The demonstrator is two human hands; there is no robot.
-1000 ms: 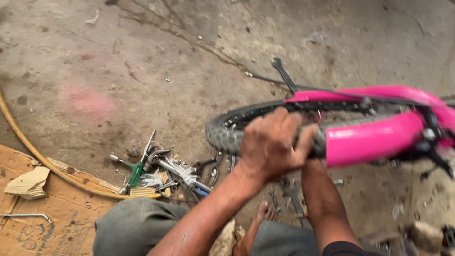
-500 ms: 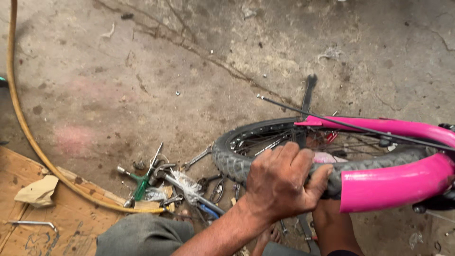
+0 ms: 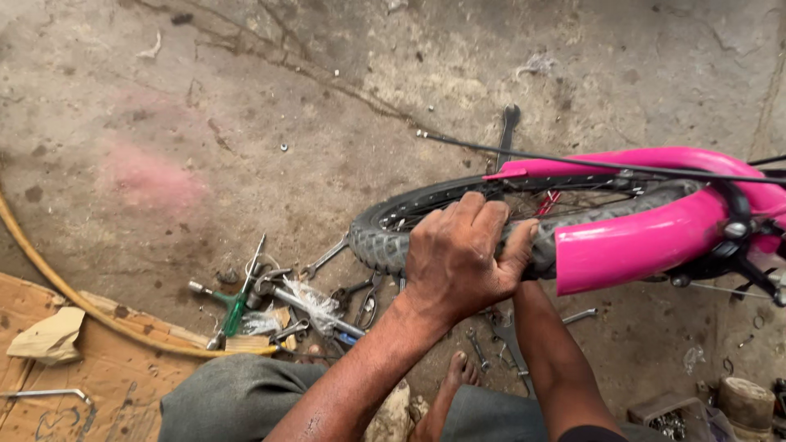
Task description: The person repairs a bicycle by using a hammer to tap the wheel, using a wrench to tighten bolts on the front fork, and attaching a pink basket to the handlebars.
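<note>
Left hand (image 3: 458,258) clamped over knobby tyre (image 3: 378,241) beside pink mudguard (image 3: 647,237); right hand hidden underneath, can't tell; I'd grip firmly.

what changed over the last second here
The left hand slid along the knobby tyre towards its front end, still gripping it. The right hand stays hidden behind the left. The pink mudguard and the tools on the floor stayed put.
</note>
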